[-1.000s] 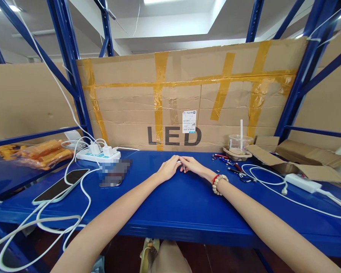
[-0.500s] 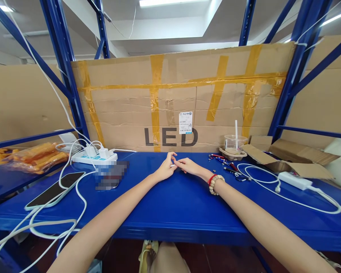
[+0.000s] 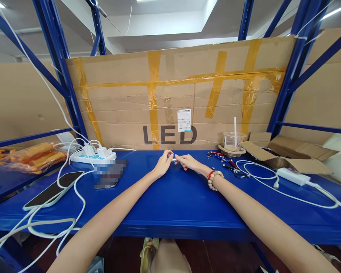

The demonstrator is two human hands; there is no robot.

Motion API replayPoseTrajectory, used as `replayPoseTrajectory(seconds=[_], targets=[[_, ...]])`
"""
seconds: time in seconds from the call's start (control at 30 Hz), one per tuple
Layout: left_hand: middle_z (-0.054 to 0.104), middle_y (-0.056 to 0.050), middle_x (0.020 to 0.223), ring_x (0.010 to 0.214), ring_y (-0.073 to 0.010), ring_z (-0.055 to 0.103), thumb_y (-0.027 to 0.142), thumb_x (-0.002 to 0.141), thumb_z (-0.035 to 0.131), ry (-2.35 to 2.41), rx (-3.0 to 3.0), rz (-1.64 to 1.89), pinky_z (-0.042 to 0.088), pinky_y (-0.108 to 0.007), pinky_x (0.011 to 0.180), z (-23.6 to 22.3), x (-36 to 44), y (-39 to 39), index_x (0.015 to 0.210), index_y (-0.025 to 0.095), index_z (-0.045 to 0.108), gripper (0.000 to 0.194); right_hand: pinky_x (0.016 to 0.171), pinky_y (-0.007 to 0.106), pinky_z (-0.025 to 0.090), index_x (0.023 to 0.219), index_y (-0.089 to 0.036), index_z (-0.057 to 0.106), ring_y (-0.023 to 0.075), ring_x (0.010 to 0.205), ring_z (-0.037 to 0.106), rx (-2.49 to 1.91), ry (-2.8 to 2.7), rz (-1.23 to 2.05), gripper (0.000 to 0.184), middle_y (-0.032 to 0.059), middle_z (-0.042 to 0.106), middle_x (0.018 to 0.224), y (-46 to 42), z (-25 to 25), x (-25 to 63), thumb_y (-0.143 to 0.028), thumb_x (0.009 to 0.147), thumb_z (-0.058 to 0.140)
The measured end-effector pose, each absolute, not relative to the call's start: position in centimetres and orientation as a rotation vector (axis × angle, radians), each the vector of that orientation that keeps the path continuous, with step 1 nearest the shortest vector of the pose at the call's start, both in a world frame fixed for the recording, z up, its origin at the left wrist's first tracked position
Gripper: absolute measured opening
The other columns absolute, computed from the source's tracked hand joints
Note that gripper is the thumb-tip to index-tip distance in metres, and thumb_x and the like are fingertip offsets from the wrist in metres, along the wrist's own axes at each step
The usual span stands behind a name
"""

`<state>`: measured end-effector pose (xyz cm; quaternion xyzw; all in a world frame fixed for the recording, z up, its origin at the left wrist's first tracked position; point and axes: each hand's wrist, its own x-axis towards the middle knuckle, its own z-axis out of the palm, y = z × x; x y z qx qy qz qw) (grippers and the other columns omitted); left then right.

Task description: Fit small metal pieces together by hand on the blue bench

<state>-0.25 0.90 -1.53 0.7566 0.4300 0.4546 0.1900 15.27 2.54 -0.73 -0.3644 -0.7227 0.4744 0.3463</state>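
Note:
Over the middle of the blue shelf, my left hand (image 3: pixel 163 165) and my right hand (image 3: pixel 189 162) meet with curled fingers. Between their fingertips shows a small white stick-like piece (image 3: pixel 174 160), too small to name and partly hidden by the fingers. Both hands pinch it, one from each side. A red cord and a beaded bracelet (image 3: pixel 213 179) circle my right wrist. Closest to my right hand lie several small pens and keychain-like bits (image 3: pixel 227 161) in red, blue and black.
At left are a white power strip (image 3: pixel 85 156), a phone (image 3: pixel 53 189), another dark phone (image 3: pixel 116 174) and looping white cables. At right stand a plastic cup with straw (image 3: pixel 233 140), an open cardboard box (image 3: pixel 295 149) and a white adapter (image 3: pixel 292 176). Taped cardboard (image 3: pixel 125 106) closes the back.
My fingertips have drawn slightly apart, and more of the white piece shows between them. The whole view has shifted a little; the other things lie as before.

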Motion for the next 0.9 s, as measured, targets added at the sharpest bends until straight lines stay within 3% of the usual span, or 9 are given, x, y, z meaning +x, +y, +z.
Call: replayPoseTrajectory(seconds=[0.1,0.23,0.43,0.6,0.9], targets=[[0.055,0.001,0.078,0.069,-0.0115,0.049,0.04,0.082,0.035,1.367,2.193,1.2,0.037,-0.023,0.062,-1.55,-0.32,0.99,0.086,0.02,0.049,0.024,0.039,0.018,0.025,0.071,-0.008,0.057,0.0033,0.041,0.021,-0.971,-1.766,1.29,0.051,-0.0084,0.022,0.047,2.38,-0.74,15.26,-0.058,0.066,0.051],[0.056,0.002,0.07,0.066,-0.0126,0.049,0.042,0.083,0.029,1.428,2.29,1.01,0.036,-0.023,0.062,-1.44,-0.29,0.97,0.073,0.02,0.051,0.033,0.038,0.018,0.023,0.07,-0.008,0.056,0.0035,0.041,0.018,-0.976,-1.691,1.337,0.051,-0.0085,0.019,0.048,2.33,-0.76,15.15,-0.059,0.067,0.048],[0.052,0.002,0.061,0.059,-0.0127,0.047,0.044,0.084,0.022,1.449,2.213,1.003,0.034,-0.024,0.059,-1.15,-0.17,0.87,0.063,0.018,0.048,0.043,0.037,0.018,0.025,0.085,-0.012,0.053,0.0043,0.039,0.014,-0.958,-1.644,1.449,0.056,-0.0083,0.017,0.049,2.53,-0.54,15.32,-0.062,0.076,0.028],[0.052,0.0,0.064,0.062,-0.013,0.048,0.045,0.082,0.023,1.447,2.23,1.002,0.035,-0.024,0.062,-1.23,-0.12,1.01,0.058,0.016,0.046,0.044,0.036,0.016,0.022,0.099,-0.015,0.047,0.0051,0.037,0.013,-0.934,-1.617,1.539,0.062,-0.0082,0.016,0.049,2.79,-0.52,15.56,-0.062,0.078,0.014],[0.055,-0.001,0.067,0.067,-0.0148,0.052,0.045,0.081,0.025,1.402,2.138,1.018,0.036,-0.025,0.064,-1.4,-0.25,1.22,0.064,0.017,0.048,0.04,0.034,0.016,0.016,0.099,-0.014,0.047,0.005,0.036,0.013,-0.916,-1.686,1.539,0.061,-0.0083,0.017,0.048,2.34,-0.25,15.32,-0.062,0.079,0.014]])
